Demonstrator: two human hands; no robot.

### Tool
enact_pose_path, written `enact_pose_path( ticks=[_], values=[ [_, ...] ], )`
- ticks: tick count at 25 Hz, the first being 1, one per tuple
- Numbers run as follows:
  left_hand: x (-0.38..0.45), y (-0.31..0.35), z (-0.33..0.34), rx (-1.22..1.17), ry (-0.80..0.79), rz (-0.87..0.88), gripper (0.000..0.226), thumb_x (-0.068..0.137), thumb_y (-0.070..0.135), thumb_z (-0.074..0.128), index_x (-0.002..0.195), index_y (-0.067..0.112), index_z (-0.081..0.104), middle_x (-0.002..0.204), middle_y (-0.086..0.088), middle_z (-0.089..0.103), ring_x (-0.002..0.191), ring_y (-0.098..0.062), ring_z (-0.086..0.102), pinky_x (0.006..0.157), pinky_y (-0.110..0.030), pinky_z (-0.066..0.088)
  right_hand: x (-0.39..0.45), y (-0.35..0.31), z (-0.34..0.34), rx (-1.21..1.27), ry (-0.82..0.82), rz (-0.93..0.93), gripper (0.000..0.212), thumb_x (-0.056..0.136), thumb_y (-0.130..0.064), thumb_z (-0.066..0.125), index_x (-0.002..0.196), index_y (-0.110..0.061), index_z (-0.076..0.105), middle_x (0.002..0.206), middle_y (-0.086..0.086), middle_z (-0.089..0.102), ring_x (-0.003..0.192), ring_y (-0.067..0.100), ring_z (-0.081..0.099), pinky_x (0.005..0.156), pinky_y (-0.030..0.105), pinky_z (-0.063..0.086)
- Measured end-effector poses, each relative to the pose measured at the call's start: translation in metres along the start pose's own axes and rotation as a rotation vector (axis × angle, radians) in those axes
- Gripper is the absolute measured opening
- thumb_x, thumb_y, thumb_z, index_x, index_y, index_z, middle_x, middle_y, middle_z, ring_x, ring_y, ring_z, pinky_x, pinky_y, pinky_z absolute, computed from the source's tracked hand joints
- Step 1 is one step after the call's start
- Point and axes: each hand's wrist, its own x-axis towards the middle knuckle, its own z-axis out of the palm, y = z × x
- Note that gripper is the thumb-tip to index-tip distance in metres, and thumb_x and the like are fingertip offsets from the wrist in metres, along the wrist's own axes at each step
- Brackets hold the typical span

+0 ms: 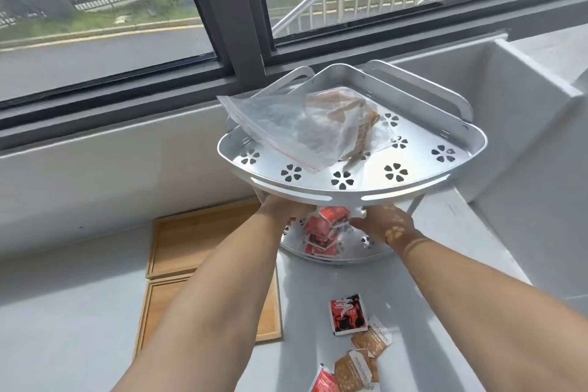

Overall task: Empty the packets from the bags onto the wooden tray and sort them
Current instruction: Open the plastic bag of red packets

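hands (286, 212) (378, 226) under two-tier rack (350, 191), two bags (305, 130) (321, 232), two trays (191, 239) (203, 312)

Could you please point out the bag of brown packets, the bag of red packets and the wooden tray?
bag of brown packets (321, 127), head view, clear plastic middle
bag of red packets (323, 229), head view, red packets inside
wooden tray (187, 239), head view, bare floor

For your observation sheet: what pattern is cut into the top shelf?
Flower-shaped cut-outs in the silver top shelf, clearest in the head view.
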Motion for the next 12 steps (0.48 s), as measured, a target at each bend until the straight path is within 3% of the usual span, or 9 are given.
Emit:
enact_pose_path(
  ticks=[1,2,3,4,5,7,9,10,12],
  values=[
    [0.003,0.000,0.002,-0.002,-0.022,0.016,0.024,0.101,0.035,0.047,0.104,0.013,0.057,0.080,0.001,0.057,0.073,-0.015,0.057,0.060,-0.022,0.044,0.002,0.000,0.001,0.036,-0.015,-0.005,0.049,0.091,-0.050,0.053,0.121,-0.013,0.064,0.103,0.005,0.071,0.100,0.023,0.064,0.077,0.030,0.050],
    [0.008,-0.002,0.004,-0.018,-0.045,0.009,0.036,0.103,0.034,0.044,0.125,0.009,0.054,0.101,-0.003,0.064,0.096,-0.020,0.061,0.075,-0.028,0.049,0.005,-0.002,0.002,0.082,-0.032,0.012,0.044,0.091,-0.047,0.056,0.115,-0.011,0.067,0.090,0.005,0.070,0.089,0.022,0.065,0.066,0.026,0.045],
    [0.011,-0.005,0.008,-0.091,-0.062,0.008,0.046,0.104,0.032,0.042,0.141,0.005,0.043,0.129,-0.009,0.059,0.123,-0.025,0.054,0.095,-0.033,0.046,0.005,-0.004,0.004,0.155,-0.050,0.030,0.039,0.091,-0.043,0.059,0.110,-0.009,0.068,0.082,0.005,0.067,0.079,0.021,0.064,0.059,0.024,0.040],
    [0.015,-0.008,0.011,-0.185,-0.073,-0.003,0.052,0.104,0.029,0.042,0.148,0.002,0.033,0.149,-0.012,0.045,0.139,-0.027,0.041,0.108,-0.034,0.036,0.007,-0.006,0.008,0.239,-0.065,0.079,0.033,0.091,-0.037,0.063,0.106,-0.008,0.068,0.076,0.004,0.064,0.072,0.021,0.063,0.056,0.024,0.042],
    [0.019,-0.010,0.016,-0.219,-0.050,0.012,0.053,0.103,0.026,0.046,0.148,0.001,0.034,0.153,-0.014,0.040,0.141,-0.028,0.038,0.110,-0.033,0.033,0.008,-0.010,0.011,0.350,-0.062,0.107,0.027,0.089,-0.030,0.066,0.100,-0.005,0.068,0.072,0.004,0.061,0.069,0.023,0.062,0.057,0.026,0.047],
    [0.025,-0.015,0.022,-0.238,-0.015,0.042,0.038,0.098,0.020,0.055,0.132,0.002,0.055,0.136,-0.015,0.057,0.119,-0.027,0.058,0.090,-0.029,0.048,0.014,-0.012,0.018,0.504,-0.013,0.170,0.020,0.088,-0.022,0.068,0.089,-0.002,0.069,0.075,0.008,0.065,0.074,0.027,0.065,0.066,0.034,0.055],
    [0.024,-0.015,0.024,-0.356,0.034,0.034,0.008,0.096,0.014,0.059,0.089,0.017,0.063,0.091,-0.002,0.064,0.075,-0.013,0.057,0.060,-0.015,0.045,0.019,-0.012,0.024,0.617,0.039,0.232,0.027,0.087,-0.022,0.069,0.101,0.002,0.069,0.093,0.017,0.072,0.082,0.030,0.068,0.073,0.037,0.054],
    [0.027,-0.015,0.026,-0.425,0.046,0.042,0.025,0.095,0.011,0.059,0.073,0.021,0.054,0.075,0.004,0.055,0.064,-0.008,0.049,0.052,-0.012,0.040,0.018,-0.013,0.025,0.646,0.066,0.241,0.033,0.086,-0.022,0.070,0.108,0.003,0.067,0.098,0.019,0.072,0.083,0.031,0.067,0.075,0.036,0.052],
    [0.025,-0.014,0.026,-0.421,0.104,0.083,0.034,0.094,0.003,0.056,0.064,0.017,0.046,0.062,0.005,0.043,0.054,-0.006,0.040,0.041,-0.007,0.033,0.014,-0.013,0.026,0.733,0.080,0.211,0.029,0.086,-0.018,0.069,0.108,0.001,0.066,0.093,0.020,0.071,0.078,0.029,0.062,0.075,0.037,0.049]
  ],
)
